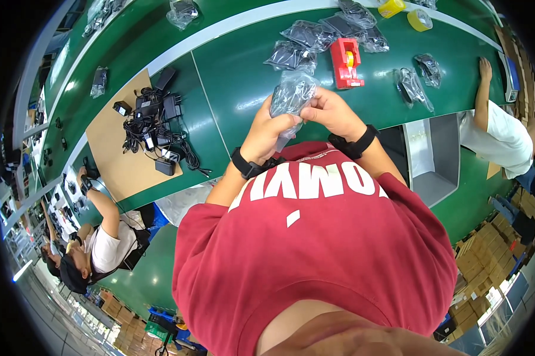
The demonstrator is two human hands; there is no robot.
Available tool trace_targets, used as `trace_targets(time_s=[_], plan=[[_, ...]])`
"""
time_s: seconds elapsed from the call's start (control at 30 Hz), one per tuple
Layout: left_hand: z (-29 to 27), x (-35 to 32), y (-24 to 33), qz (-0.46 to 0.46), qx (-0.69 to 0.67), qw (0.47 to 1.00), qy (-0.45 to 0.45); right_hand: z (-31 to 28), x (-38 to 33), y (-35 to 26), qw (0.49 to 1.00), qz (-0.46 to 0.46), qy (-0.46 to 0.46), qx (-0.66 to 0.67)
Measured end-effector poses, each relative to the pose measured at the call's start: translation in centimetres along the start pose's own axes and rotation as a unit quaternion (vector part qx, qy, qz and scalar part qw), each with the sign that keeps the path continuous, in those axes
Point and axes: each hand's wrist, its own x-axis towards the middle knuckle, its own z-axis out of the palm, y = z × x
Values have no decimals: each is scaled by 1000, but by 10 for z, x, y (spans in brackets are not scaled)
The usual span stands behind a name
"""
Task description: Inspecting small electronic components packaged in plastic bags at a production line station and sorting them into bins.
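Observation:
Between my hands is a clear plastic bag (292, 94) with a dark item inside, most likely a power adapter, held just above the green bench. My left hand (266, 129) is closed round the bag's left side and lower end. On the right side, my right hand (334, 113) pinches the bag's edge between thumb and fingers. Just beyond my right hand stands a red tape dispenser (340, 65) with a yellow roll. Several bagged dark items (306, 37) lie in a heap past the bag.
Loose black power adapters with cables (155, 124) lie on a cardboard sheet (110, 148) at left. Two more bagged items (411, 88) and a yellow tape roll (420, 21) are at right. A grey bin (445, 160) sits below the bench edge. Co-workers sit at left and right.

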Motion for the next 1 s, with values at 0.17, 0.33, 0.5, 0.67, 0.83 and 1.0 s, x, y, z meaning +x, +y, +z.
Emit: trace_targets(time_s=[0.17, 0.33, 0.5, 0.67, 0.83, 1.0], plan=[[-5, -3, 8, -98, -116, 986, -65, 5, 1, -5, 998, -31, 51, -38], [-10, -4, 3, -186, -337, 903, -189, 17, 4, -17, 964, -106, 127, -206], [-13, 1, -3, -202, -442, 832, -267, 10, 7, -31, 919, -137, 89, -360], [-19, 2, 4, -169, -437, 820, -329, -4, 18, -42, 984, -32, -21, -171], [-22, 9, 11, -150, -427, 845, -286, -5, 26, -41, 989, -62, -40, -129], [-22, 18, 16, -197, -390, 860, -265, -21, 41, -33, 984, -22, -28, -175]])
